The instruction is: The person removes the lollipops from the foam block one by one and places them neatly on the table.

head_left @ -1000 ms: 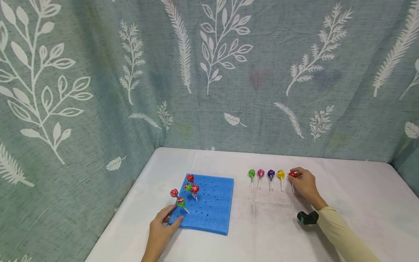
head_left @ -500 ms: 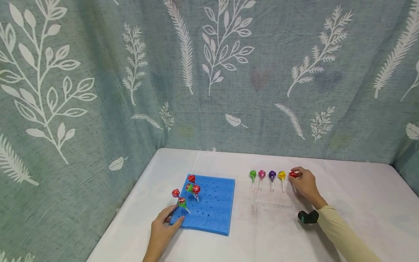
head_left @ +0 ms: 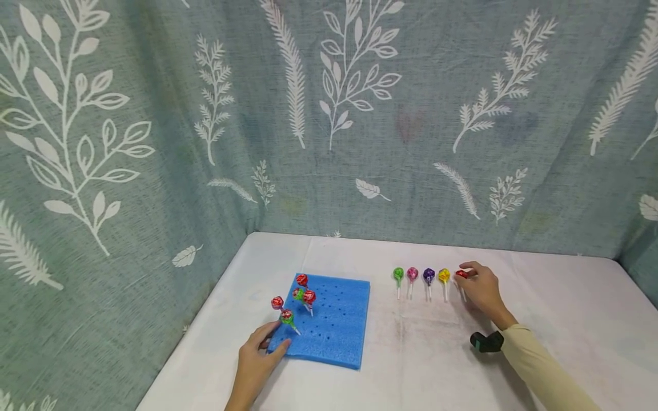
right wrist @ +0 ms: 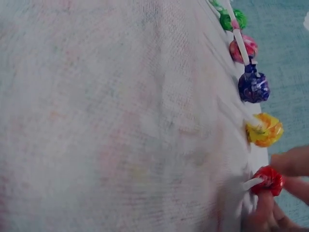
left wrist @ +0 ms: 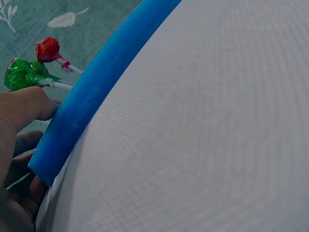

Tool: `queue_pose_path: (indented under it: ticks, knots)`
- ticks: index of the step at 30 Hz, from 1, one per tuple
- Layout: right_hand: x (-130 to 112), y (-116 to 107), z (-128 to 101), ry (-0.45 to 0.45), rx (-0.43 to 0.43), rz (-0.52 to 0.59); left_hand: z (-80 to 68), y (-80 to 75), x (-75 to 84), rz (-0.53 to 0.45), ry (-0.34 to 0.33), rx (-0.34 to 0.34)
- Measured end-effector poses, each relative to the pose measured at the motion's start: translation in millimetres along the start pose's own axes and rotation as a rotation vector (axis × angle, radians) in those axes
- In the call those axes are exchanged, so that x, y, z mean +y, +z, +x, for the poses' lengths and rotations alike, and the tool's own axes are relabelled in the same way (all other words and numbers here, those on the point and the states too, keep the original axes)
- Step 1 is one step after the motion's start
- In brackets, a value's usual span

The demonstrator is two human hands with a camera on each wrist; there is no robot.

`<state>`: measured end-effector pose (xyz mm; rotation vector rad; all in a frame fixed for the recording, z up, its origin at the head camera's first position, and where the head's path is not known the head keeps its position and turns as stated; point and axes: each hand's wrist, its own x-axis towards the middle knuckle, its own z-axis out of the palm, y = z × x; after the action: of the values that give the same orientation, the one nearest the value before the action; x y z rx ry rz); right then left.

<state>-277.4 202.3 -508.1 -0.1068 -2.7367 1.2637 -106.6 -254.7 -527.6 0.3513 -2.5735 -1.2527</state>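
The right hand's fingertips (right wrist: 266, 209) are curling around the red lollipop (head_left: 461, 274), pinching its wrapped head at the right end of a row lying on the white tablecloth (head_left: 426, 354); the right hand (head_left: 480, 291) is resting on the cloth right of the row. Just left of the red one, the yellow lollipop (head_left: 444, 276), purple lollipop (head_left: 429, 275), pink lollipop (head_left: 412, 274) and green lollipop (head_left: 398, 274) are lying side by side, sticks pointing toward the near edge. A black wrist device (head_left: 485, 341) is sitting at the cream sleeve (head_left: 540, 371).

The left hand (head_left: 257, 357) is resting with relaxed fingers on the near left corner of the blue foam board (head_left: 336, 325), thumb pressing its top, gripping nothing. Five standing lollipops (head_left: 297, 298), red and green, are sticking tilted in the board's far left part. Leaf-print curtains (head_left: 329, 114) are hanging behind and to the left.
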Motion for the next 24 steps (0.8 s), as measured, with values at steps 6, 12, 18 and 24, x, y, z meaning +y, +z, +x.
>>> queue_pose_path:
  ticks: [6,12,18,24]
  knots:
    - [-7.0,-5.0,-1.7,0.001,0.048,0.027,0.0,-0.3,0.5,-0.008,0.002,-0.004]
    - [-19.5,-11.9,-5.3,-0.029,0.079,0.056,-0.5,-1.0,0.9,-0.009,0.004,-0.002]
    - [2.9,0.3,8.4,-0.118,0.128,0.092,-0.4,-0.3,1.7,-0.01,-0.003,0.0]
    - [-22.2,-3.3,-4.7,-0.09,0.075,0.173,0.4,1.6,0.8,0.017,-0.029,-0.004]
